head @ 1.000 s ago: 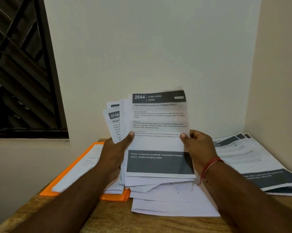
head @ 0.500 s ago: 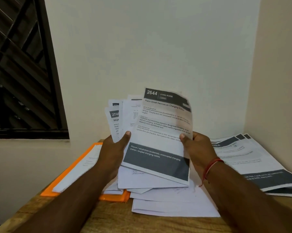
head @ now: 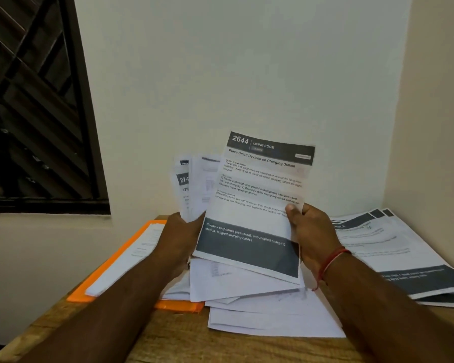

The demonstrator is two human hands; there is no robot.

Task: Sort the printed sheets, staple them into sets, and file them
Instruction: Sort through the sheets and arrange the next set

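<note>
My right hand (head: 311,231) pinches the right edge of a printed sheet headed "2644 Living Room" (head: 257,205), held up and tilted clockwise above the table. Behind it, my left hand (head: 180,239) grips a fanned bundle of printed sheets (head: 194,184), its thumb hidden by the front sheet. Several loose white sheets (head: 267,320) lie on the wooden table (head: 184,339) below my hands. An orange folder (head: 116,263) with a white sheet on it lies at the left.
A pile of printed sheets with dark bands (head: 393,252) lies at the right, against the corner wall. A dark window (head: 37,106) is on the left wall. The table's left front edge runs diagonally at the lower left.
The "2644" sheet has shifted right and tilted clockwise, drawing away from the bundle in my left hand. My left thumb no longer shows on its face.
</note>
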